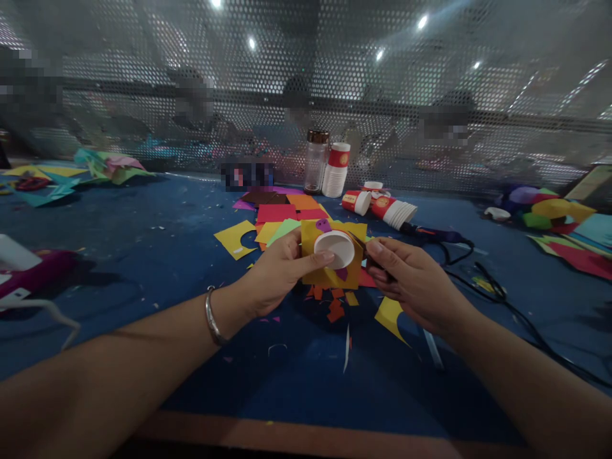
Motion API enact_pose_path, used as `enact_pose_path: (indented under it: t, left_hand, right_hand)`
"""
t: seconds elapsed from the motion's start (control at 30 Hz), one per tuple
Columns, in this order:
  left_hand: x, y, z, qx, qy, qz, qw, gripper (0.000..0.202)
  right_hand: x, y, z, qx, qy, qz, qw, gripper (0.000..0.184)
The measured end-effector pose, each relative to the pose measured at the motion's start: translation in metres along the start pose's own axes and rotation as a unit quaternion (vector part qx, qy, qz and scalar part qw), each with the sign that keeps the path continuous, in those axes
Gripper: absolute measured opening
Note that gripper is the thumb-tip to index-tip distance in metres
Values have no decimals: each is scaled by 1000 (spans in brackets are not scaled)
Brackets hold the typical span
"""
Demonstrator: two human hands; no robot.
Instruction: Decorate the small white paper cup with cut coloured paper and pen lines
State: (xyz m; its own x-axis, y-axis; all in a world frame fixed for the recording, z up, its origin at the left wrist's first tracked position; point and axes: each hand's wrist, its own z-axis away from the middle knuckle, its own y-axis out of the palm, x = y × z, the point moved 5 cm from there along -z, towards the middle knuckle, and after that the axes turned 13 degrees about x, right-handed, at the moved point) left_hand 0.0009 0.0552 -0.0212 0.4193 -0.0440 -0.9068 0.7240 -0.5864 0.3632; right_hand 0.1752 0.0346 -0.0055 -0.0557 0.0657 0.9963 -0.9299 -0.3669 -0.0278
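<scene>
My left hand [282,268] grips a yellow paper sheet [310,273], its thumb pressed on a round white paper cup piece [338,245] that lies against the sheet. A purple paper piece [324,225] with small dark marks sticks out above the white round, and another bit of purple shows below it. In my right hand [396,268] are dark scissors [362,244], mostly hidden by the fingers, with the blades at the sheet's right edge. Both hands are raised over the table in front of me.
Coloured paper sheets [277,213] and orange scraps [336,311] lie on the blue table [191,389]. Behind stand a clear bottle [313,166] and stacked paper cups [336,175]; more cups [394,210] lie on their sides. A black cable [521,319] runs along the right.
</scene>
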Motion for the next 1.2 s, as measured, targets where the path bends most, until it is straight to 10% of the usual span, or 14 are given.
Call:
enact_pose_path:
  t: [1.2]
  left_hand:
    - [0, 0, 4, 13, -44, -12, 999, 24]
  right_hand:
    - [5, -2, 0, -9, -25, 49, 998, 60]
